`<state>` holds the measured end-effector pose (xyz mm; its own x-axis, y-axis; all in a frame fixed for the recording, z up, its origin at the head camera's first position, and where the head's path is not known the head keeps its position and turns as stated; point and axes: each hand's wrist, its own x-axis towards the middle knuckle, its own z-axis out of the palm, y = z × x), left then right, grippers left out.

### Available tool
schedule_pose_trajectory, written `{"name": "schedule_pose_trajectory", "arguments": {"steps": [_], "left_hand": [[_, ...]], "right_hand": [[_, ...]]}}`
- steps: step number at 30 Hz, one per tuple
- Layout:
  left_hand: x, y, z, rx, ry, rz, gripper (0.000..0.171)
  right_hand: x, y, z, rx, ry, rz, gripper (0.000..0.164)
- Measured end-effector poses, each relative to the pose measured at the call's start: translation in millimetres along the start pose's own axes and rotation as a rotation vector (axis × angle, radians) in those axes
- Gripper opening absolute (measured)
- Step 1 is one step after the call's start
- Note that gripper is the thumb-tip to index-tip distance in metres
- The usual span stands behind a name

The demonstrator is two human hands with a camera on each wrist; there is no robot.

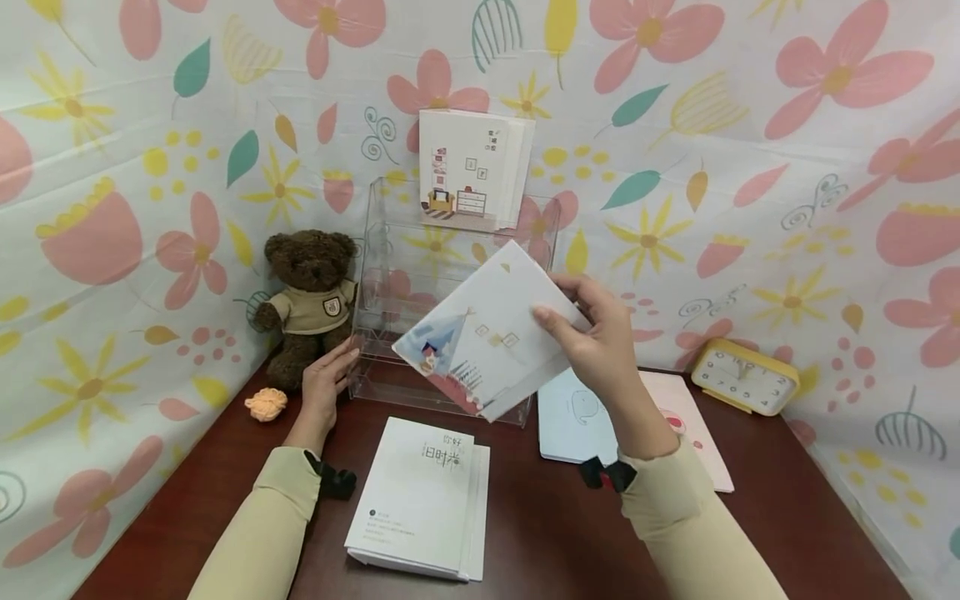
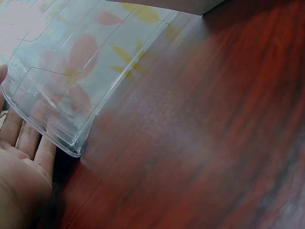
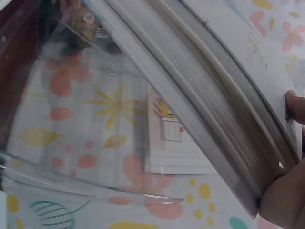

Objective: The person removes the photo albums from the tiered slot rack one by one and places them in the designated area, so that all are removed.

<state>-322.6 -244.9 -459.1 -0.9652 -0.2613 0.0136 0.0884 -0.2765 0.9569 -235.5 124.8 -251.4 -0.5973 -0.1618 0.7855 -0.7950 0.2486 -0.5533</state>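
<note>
My right hand [image 1: 600, 333] holds a small stack of white notebooks [image 1: 491, 333] tilted in front of a clear display rack [image 1: 393, 379]. The top cover shows a blue tent drawing. In the right wrist view, the page edges [image 3: 190, 71] show several thick booklets together, with the thumb on one face and fingers on the other. My left hand [image 1: 330, 379] grips the rack's lower left side; in the left wrist view its fingers [image 2: 28, 138] lie along the outside of the clear panel [image 2: 57, 90], a fingertip across its edge. Other notebooks [image 1: 476, 171] stand in the rack's top tier.
White notebooks [image 1: 420, 500] lie stacked at the table's front. A light-blue notebook [image 1: 573, 417] and a pink one [image 1: 693, 433] lie right of the rack. A teddy bear [image 1: 311, 300] and an orange ball [image 1: 266, 404] are at left, a yellow clock [image 1: 745, 375] at right.
</note>
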Motion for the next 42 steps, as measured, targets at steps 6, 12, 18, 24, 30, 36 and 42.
{"name": "schedule_pose_trajectory", "arguments": {"steps": [6, 12, 18, 24, 30, 36, 42], "left_hand": [[-0.4, 0.4, -1.2, 0.015, -0.005, -0.005, 0.051], [-2.4, 1.7, 0.1, 0.031, -0.022, 0.005, 0.053], [-2.6, 2.0, 1.3, 0.021, -0.019, -0.009, 0.051], [-3.2, 1.7, 0.1, 0.015, -0.019, -0.009, 0.051], [-3.2, 1.6, 1.0, 0.011, -0.014, -0.006, 0.052], [-2.6, 1.5, 2.2, 0.023, -0.025, -0.004, 0.052], [-3.5, 2.4, 1.4, 0.026, -0.013, -0.01, 0.051]], "right_hand": [[-32.8, 10.8, -5.6, 0.021, -0.06, 0.033, 0.025], [-65.7, 28.1, -13.7, 0.04, -0.12, 0.106, 0.026], [-91.8, 43.6, -20.2, 0.069, -0.149, 0.239, 0.025], [-104.1, 52.1, -23.1, 0.093, -0.195, 0.299, 0.024], [-107.3, 56.8, -25.6, 0.119, -0.26, 0.289, 0.025], [-110.7, 73.8, -38.0, 0.118, -0.402, 0.33, 0.023], [-119.9, 101.7, -38.6, 0.095, -0.563, 0.469, 0.024]]}}
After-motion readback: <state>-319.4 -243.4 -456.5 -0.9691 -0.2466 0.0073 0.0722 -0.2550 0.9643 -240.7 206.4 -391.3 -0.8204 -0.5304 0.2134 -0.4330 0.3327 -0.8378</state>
